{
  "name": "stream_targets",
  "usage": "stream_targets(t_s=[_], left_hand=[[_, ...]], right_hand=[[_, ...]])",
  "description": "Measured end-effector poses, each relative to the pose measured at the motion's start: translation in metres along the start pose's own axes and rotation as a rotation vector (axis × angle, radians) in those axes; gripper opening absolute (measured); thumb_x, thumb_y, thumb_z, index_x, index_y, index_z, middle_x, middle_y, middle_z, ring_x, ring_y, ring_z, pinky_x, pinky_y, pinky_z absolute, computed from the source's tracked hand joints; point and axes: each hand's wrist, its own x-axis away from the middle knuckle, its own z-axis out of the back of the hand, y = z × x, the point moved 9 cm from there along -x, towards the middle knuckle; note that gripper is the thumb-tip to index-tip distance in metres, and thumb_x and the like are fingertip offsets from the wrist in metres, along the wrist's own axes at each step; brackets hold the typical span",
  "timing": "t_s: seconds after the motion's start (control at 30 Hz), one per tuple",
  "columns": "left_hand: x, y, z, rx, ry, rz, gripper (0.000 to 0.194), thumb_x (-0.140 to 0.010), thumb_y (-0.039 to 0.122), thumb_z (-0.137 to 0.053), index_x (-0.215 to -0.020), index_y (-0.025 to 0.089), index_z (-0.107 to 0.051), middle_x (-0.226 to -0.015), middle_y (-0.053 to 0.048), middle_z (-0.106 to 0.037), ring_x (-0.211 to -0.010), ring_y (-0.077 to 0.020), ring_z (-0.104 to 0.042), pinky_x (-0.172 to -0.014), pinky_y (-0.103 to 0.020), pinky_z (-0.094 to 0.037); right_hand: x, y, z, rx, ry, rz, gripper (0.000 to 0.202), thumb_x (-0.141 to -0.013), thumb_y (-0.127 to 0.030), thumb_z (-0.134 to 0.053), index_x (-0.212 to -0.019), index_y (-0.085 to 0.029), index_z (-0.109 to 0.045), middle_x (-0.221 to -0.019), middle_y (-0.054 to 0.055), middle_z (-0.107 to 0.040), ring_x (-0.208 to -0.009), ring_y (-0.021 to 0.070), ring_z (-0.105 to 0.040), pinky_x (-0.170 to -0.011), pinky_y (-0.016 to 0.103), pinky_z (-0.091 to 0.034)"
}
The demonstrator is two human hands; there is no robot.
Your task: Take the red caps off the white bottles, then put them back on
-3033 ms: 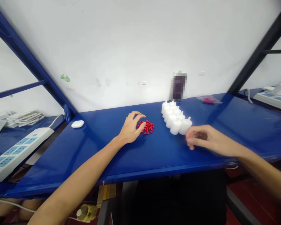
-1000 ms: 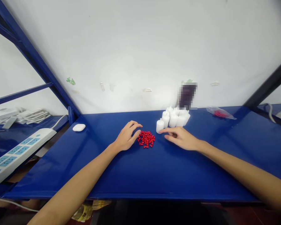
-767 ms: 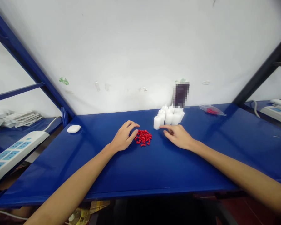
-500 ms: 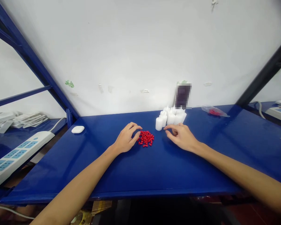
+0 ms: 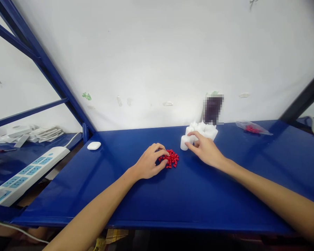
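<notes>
By red pieces [image 5: 174, 158] | left hand [image 5: 149, 162] curled | right hand [image 5: 207, 150] arched at bottles [image 5: 184, 142]

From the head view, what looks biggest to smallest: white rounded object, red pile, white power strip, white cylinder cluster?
White power strip
White cylinder cluster, partly hidden by the right hand
Red pile
White rounded object

Tabletop [image 5: 151, 202], lower centre: deep blue. Pile of small pieces [image 5: 173, 159], centre: uniform red. Cylinders [image 5: 202, 128], right of centre: plain white. Power strip [image 5: 28, 176], lower left: white with light-blue socket panels. Wall [image 5: 146, 62], upper frame: white. Pixelated rectangle [image 5: 212, 109], right of centre: dark, probably purplish.
</notes>
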Motion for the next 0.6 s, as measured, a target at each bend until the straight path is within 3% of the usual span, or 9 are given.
stream_targets(t_s=[0.07, 0.27, 0.4, 0.6], left_hand=[[0.0, 0.002, -0.004, -0.022, -0.02, -0.013, 0.021, -0.096, 0.027, -0.053, -0.111, 0.021, -0.065, -0.119, -0.009, -0.057, -0.106, -0.0216, -0.055, -0.098, -0.04, -0.045], [0.001, -0.006, -0.005, -0.075, 0.003, 0.047, 0.023, -0.097, 0.028, -0.051, -0.115, 0.022, -0.065, -0.122, -0.01, -0.055, -0.111, -0.0241, -0.051, -0.1, -0.043, -0.043], [0.001, -0.008, -0.002, -0.061, 0.015, 0.05, 0.022, -0.099, 0.027, -0.049, -0.113, 0.021, -0.065, -0.122, -0.01, -0.055, -0.11, -0.0233, -0.052, -0.098, -0.042, -0.045], [0.001, -0.005, 0.004, 0.001, 0.074, 0.014, 0.021, -0.099, 0.021, -0.046, -0.111, 0.019, -0.063, -0.114, -0.009, -0.059, -0.101, -0.0189, -0.057, -0.091, -0.035, -0.048]], right_hand=[[0.003, -0.001, 0.002, 0.021, 0.001, 0.013, 0.038, -0.09, -0.046, -0.057, -0.118, -0.021, -0.056, -0.048, -0.008, -0.052, -0.047, 0.0169, -0.052, -0.055, 0.029, -0.039], [0.0, -0.007, -0.003, 0.012, -0.036, 0.047, 0.051, -0.087, -0.047, -0.063, -0.13, -0.02, -0.056, -0.054, -0.006, -0.057, -0.05, 0.0166, -0.054, -0.058, 0.029, -0.04], [0.0, -0.008, -0.009, -0.063, -0.048, 0.021, 0.048, -0.088, -0.049, -0.059, -0.122, -0.016, -0.062, -0.055, -0.005, -0.057, -0.05, 0.0159, -0.052, -0.056, 0.029, -0.04], [0.014, -0.01, 0.004, -0.052, -0.009, 0.044, 0.041, -0.085, -0.045, -0.06, -0.114, -0.016, -0.065, -0.056, -0.005, -0.054, -0.05, 0.0149, -0.051, -0.056, 0.029, -0.039]])
